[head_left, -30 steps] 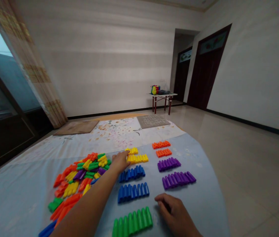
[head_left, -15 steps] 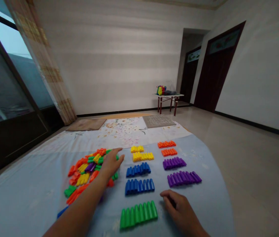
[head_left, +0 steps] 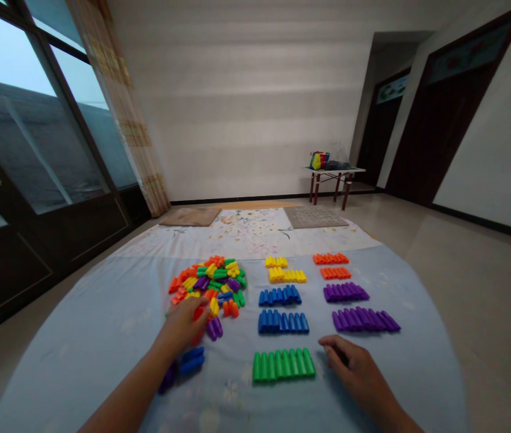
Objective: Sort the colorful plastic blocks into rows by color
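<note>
My left hand (head_left: pixel 185 322) reaches over the near edge of a mixed pile of bullet-shaped plastic toy blocks (head_left: pixel 216 282). Its thumb and index finger are apart around red pieces; whether it grips one is unclear. Close to the left wrist lie blue blocks (head_left: pixel 192 361) and a purple one (head_left: pixel 168 379). My right hand (head_left: pixel 349 361) is curled, with no block visible in it. It hovers or rests beside a row of green blocks (head_left: pixel 284 365). Beyond are blue rows (head_left: pixel 283 322), yellow rows (head_left: pixel 288 275), purple rows (head_left: pixel 366 320) and orange rows (head_left: pixel 331 258).
A pale blue cloth (head_left: pixel 102 337) covers the round-edged table, with a floral cloth (head_left: pixel 255 231) farther back. A brown mat (head_left: pixel 192 217) and a grey mat (head_left: pixel 316 217) lie at the far edge. A small table (head_left: pixel 336 171) with bags stands by the wall.
My left hand has drawn back from the pile's far right side to its near edge, uncovering more blocks. My right hand stays curled beside the green row. The view has turned left.
</note>
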Motion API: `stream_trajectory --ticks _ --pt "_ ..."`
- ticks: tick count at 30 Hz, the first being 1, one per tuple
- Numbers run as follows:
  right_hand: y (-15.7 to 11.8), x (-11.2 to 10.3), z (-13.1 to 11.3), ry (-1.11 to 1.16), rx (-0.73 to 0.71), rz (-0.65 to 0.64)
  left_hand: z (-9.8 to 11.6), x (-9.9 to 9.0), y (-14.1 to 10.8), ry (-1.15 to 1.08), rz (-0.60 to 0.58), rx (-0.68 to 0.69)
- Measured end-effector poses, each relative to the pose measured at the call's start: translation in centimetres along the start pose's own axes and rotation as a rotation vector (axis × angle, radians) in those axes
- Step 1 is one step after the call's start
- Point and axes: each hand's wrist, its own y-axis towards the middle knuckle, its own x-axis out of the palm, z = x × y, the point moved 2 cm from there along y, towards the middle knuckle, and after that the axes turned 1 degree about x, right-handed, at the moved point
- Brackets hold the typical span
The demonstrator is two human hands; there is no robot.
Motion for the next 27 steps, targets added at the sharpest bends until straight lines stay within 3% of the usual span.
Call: stream_trajectory --ticks 4,8,11,16,19,27 --pt "-0.1 0.0 0.0 -0.017 0.000 0.013 1.2 0.8 0.3 0.126 0.008 -0.059" --pt "-0.1 0.0 0.0 0.006 0.003 0.039 1.9 1.1 0.7 0.105 0.040 -0.086" --pt "0.0 0.0 0.1 0.012 -0.004 0.035 1.7 0.4 0.4 0.119 0.098 -0.132" --pt "0.0 0.0 0.2 0.007 -0.012 0.039 0.9 -1.7 -1.0 0.336 0.228 -0.102" --pt "-0.1 0.0 0.2 -0.023 -0.011 0.022 0.3 -2.0 -1.3 0.376 0.133 -0.105" --pt "-0.1 0.0 0.2 -0.042 -0.004 -0.016 -3.0 -2.0 0.7 0.151 -0.229 -0.147"
